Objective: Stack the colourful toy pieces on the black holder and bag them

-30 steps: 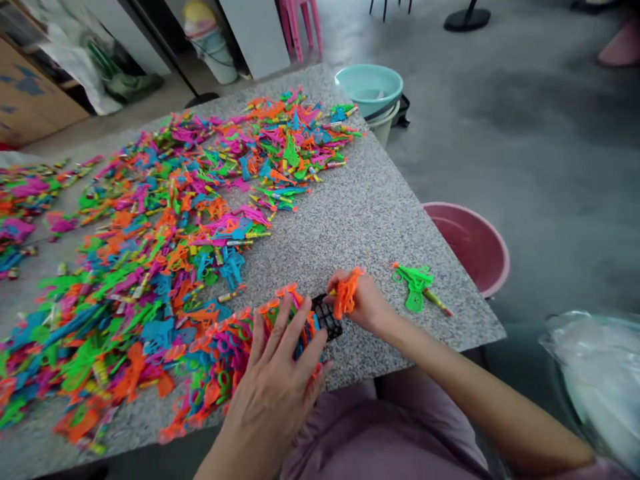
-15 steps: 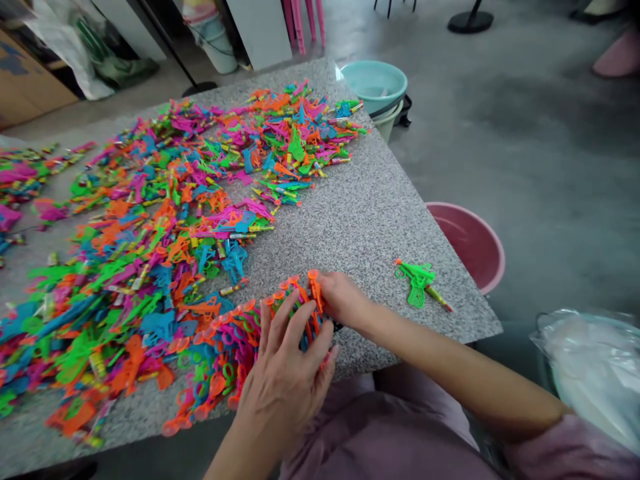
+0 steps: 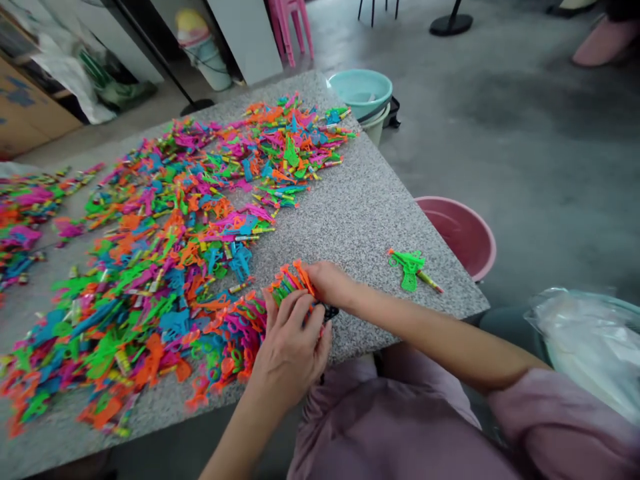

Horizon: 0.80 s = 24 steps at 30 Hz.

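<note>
A packed row of toy guns (image 3: pixel 240 333) in orange, pink, green and blue lies near the table's front edge, their orange tips lined up. My left hand (image 3: pixel 290 340) is bent over the right end of this row, its fingers curled on the toy guns and its thumb side partly hidden. Against that same end, my right hand (image 3: pixel 327 283) is closed at the last orange toy gun, with its fingertips out of sight. Something black (image 3: pixel 330 312) shows just under my right hand; its kind is unclear. One green toy gun (image 3: pixel 409 269) lies alone to the right.
A large loose pile of toy guns (image 3: pixel 165 227) covers the left and middle of the speckled stone table (image 3: pixel 340 207). Beyond the right edge stand a pink basin (image 3: pixel 480 233), a turquoise basin (image 3: pixel 360 83) and a tub with clear plastic bags (image 3: pixel 585 340).
The view has shifted slightly. The orange toy gun by my right hand now sits closer against the row, and my left fingers are more bent and closer together.
</note>
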Available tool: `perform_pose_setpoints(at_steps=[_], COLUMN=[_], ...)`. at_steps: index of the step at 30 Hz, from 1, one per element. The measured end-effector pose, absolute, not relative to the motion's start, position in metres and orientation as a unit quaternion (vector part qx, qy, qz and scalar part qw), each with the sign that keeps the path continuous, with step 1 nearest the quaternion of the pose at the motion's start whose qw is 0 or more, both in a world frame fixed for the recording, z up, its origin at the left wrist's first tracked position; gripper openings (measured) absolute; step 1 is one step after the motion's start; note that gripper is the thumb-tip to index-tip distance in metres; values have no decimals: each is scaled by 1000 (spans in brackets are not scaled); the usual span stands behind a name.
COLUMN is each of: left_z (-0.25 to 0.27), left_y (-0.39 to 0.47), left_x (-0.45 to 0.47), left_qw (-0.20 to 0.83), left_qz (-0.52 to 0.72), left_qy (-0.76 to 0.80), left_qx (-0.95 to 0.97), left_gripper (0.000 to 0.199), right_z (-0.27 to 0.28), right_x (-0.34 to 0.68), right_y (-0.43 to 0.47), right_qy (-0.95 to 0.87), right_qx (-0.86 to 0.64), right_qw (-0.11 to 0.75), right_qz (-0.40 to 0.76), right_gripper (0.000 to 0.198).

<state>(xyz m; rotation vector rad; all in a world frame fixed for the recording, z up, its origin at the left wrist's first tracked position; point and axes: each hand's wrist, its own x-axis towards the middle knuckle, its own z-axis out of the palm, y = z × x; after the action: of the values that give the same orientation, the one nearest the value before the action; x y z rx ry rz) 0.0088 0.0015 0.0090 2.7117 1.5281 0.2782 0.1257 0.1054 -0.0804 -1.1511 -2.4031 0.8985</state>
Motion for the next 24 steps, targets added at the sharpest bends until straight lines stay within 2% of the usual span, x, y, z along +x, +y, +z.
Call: perform_pose_setpoints(at_steps=[6, 10, 14, 24], left_z=[8, 6, 5, 1], left_y=[3, 4, 5, 11], left_x=[4, 3, 1, 2], left_qw=[-6, -21, -15, -42], left_qz=[68, 55, 64, 42], left_qy=[464, 465, 456, 473], left_qx=[883, 883, 888, 879], left_gripper=[24, 24, 21, 24], right_z=[-88, -86, -79, -67], right_x=[127, 133, 134, 127], right_y=[111, 119, 113, 106], right_qy=[-841, -871, -875, -850], right_qx=[-366, -320, -370, -413], right_qw=[207, 194, 153, 156], right_qz=[341, 318, 272, 289], right_gripper=[16, 17, 24, 23])
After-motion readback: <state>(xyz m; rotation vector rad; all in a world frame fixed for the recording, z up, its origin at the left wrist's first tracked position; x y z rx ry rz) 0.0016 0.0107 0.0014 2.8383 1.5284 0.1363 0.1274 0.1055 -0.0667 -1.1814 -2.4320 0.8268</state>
